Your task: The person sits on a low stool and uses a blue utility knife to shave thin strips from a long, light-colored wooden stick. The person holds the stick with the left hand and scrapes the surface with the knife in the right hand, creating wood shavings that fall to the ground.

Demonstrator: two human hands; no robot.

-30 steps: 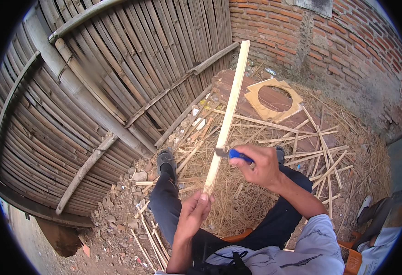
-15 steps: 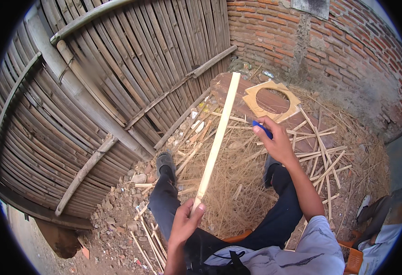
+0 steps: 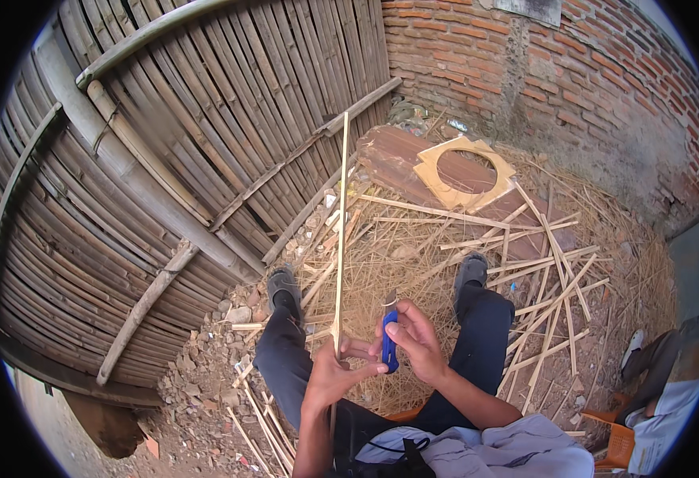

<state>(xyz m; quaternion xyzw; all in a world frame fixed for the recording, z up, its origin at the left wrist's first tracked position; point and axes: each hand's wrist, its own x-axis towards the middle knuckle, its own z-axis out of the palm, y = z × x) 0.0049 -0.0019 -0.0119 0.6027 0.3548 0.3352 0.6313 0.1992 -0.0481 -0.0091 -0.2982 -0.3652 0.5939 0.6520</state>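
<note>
A long, pale bamboo strip (image 3: 341, 231) stands nearly upright, edge-on to me, with my left hand (image 3: 335, 373) closed around its lower part. Its upper end reaches up in front of the bamboo fence. Close beside it, my right hand (image 3: 416, 346) grips a blue utility knife (image 3: 390, 341), whose short metal blade points away from me. The left thumb and fingertips come near the knife handle; whether they touch it I cannot tell. Both hands are above the shavings between my knees.
Curly shavings (image 3: 397, 271) cover the ground between my feet. Cut strips (image 3: 553, 307) lie in a loose pile at right, others at lower left. A square frame with a round hole (image 3: 429, 173) rests on a brown board (image 3: 385, 159). Another person's leg (image 3: 651, 370) and an orange chair (image 3: 616, 446) are at right.
My right hand has come down and inward with the knife, beside my left hand. The strip has turned from its broad face to its narrow edge and now stands more upright.
</note>
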